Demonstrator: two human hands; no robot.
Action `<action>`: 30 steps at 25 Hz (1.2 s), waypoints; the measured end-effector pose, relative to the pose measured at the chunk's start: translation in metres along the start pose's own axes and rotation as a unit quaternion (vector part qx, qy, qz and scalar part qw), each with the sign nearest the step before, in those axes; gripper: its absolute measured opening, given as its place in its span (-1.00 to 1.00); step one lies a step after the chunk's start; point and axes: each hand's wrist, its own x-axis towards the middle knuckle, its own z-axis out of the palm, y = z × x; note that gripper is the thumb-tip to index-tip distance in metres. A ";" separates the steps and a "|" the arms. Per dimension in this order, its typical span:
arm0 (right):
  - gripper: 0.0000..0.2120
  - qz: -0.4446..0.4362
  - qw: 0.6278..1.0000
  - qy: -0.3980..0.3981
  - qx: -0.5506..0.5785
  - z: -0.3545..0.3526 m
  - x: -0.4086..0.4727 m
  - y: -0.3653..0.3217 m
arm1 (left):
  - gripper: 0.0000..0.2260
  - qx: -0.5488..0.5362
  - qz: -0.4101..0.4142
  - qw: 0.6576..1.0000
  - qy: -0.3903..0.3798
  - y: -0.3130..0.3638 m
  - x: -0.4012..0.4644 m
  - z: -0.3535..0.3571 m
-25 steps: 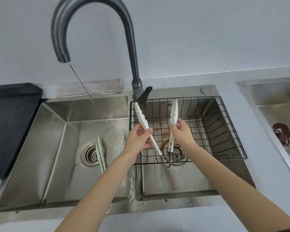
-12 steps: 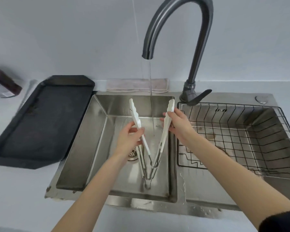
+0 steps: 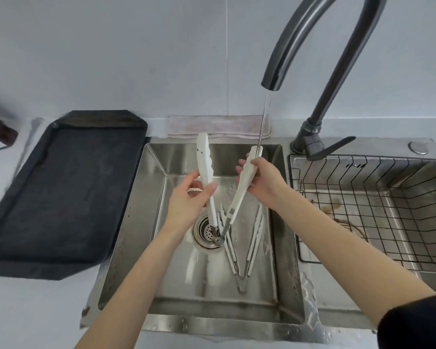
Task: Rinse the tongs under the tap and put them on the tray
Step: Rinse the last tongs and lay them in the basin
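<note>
Compared with half a second ago, the right arm of the white tongs now meets the water stream at its tip. In the left sink basin a second pair of tongs lies near the drain. The black tray on the tabletop holds nothing. Your left hand grasps the left arm of the tongs, your right hand grasps the right arm, spread in a V above the basin.

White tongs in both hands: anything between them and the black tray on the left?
Nothing visible. The white tongs are held over the left steel basin; the black rectangular tray sits just past its left rim, surface bare. A second pair of tongs lies below, off that route.
</note>
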 end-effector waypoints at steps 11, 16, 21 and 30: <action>-0.75 -0.027 0.997 -0.063 0.036 0.003 -0.015 -0.002 | -0.86 -0.137 -0.148 0.978 -0.045 -0.021 -0.012 0.006; -0.59 -0.020 0.997 -0.052 0.059 0.015 -0.019 -0.019 | -0.81 -0.160 -0.168 0.969 -0.084 -0.015 -0.014 0.014; -0.74 -0.039 0.993 -0.111 0.032 0.008 -0.021 -0.029 | -0.80 -0.172 -0.179 0.965 -0.088 -0.013 -0.011 0.013; -0.78 -0.040 0.997 -0.067 -0.021 0.019 -0.028 -0.030 | -0.81 -0.177 -0.168 0.965 -0.090 -0.009 -0.009 0.019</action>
